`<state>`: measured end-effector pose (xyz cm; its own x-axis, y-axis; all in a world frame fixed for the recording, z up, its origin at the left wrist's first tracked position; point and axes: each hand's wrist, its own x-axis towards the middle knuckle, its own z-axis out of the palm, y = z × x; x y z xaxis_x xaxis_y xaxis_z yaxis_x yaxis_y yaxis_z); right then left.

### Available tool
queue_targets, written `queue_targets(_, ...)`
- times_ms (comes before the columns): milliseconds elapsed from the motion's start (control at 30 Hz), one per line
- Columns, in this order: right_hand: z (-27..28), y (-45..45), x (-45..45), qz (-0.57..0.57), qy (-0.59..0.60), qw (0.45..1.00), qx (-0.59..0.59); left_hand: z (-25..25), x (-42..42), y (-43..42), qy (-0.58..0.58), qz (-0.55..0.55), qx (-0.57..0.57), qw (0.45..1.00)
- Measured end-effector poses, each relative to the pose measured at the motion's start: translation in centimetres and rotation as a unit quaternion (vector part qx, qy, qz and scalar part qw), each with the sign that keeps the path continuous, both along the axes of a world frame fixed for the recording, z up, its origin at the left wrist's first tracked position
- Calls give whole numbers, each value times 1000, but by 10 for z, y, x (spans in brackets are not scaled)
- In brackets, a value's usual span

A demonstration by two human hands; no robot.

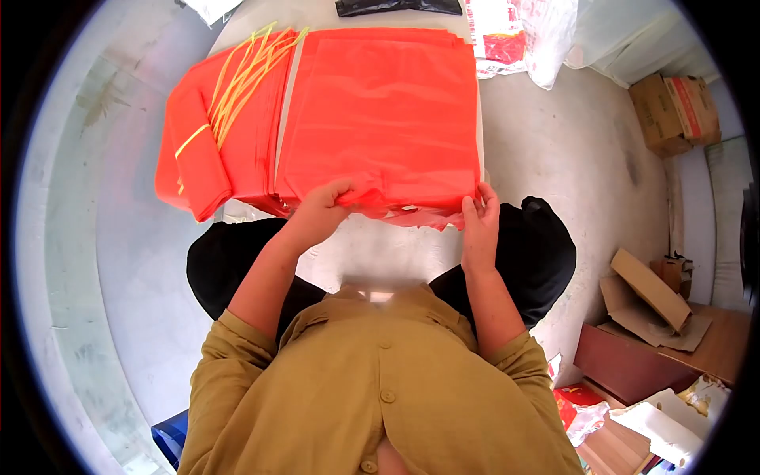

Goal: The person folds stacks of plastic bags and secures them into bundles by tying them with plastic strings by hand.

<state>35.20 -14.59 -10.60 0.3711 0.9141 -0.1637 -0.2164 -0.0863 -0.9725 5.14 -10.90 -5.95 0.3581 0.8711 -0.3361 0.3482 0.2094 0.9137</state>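
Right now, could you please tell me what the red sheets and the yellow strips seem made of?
Red sheets: probably thin plastic film with a slight sheen, judging by the soft creases and crumpled front edge.
Yellow strips: perhaps plastic ribbon, finish hard to tell; they look narrow and flexible, though string is possible.

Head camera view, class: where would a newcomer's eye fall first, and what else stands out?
Probably on the large bright red sheets, stacked at upper centre, with the left hand and right hand at their near edge. Next might come the thin yellow strips, fanned over more red material at upper left.
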Motion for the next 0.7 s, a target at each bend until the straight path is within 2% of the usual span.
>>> queue_targets(167,32,7,6,51,5,998,-47,-7,-3,6,-64,35,-5,997)
queue_targets(300,28,8,4,61,-46,997,5,-8,0,4,-76,42,33,996)
queue_targets(400,20,-10,3,70,-59,996,-16,-3,1,-1,-64,45,8,997)
queue_targets(500,-9,-44,2,82,-70,994,-22,-8,-2,-8,39,3,17,999)
queue_targets(600,-6,-80,0,134,47,983,-116,-38,-1,-18,18,-3,226,974)
queue_targets(700,8,-97,3,170,37,976,-133,-32,2,-26,74,-18,262,962)
